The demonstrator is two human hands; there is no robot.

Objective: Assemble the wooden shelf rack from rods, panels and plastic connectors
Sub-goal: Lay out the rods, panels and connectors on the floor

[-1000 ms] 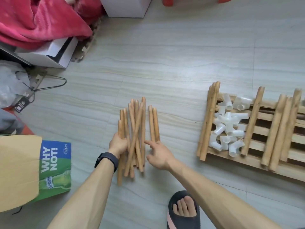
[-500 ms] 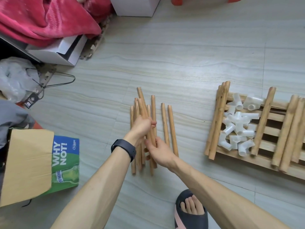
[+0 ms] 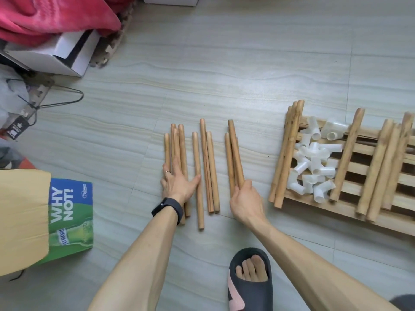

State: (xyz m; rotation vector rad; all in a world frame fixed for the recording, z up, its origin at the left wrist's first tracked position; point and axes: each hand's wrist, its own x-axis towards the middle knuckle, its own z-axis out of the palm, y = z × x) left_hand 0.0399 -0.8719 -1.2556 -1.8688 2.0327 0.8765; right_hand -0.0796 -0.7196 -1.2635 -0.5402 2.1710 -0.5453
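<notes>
- Rods (image 3: pixel 197 162) lie loose on the floor (image 3: pixel 224 75): left hand (image 3: pixel 177 184) lays its fingers flat on one group, right hand (image 3: pixel 246 200) curls its fingers round another.
- Risk: unpinned rods between the fingers may roll.

Top left, a pink blanket (image 3: pixel 45 19) spills over an open white box (image 3: pixel 65 57). Just below it, a black wire hanger (image 3: pixel 65 99) lies on the grey tiled floor (image 3: pixel 224 63). A green-and-blue Tuborg carton (image 3: pixel 69 216) sits at the left edge.

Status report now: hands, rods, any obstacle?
Left hand flat on left rods. Right hand grips right rods. Connectors untouched on panel. Nothing blocks.
</notes>
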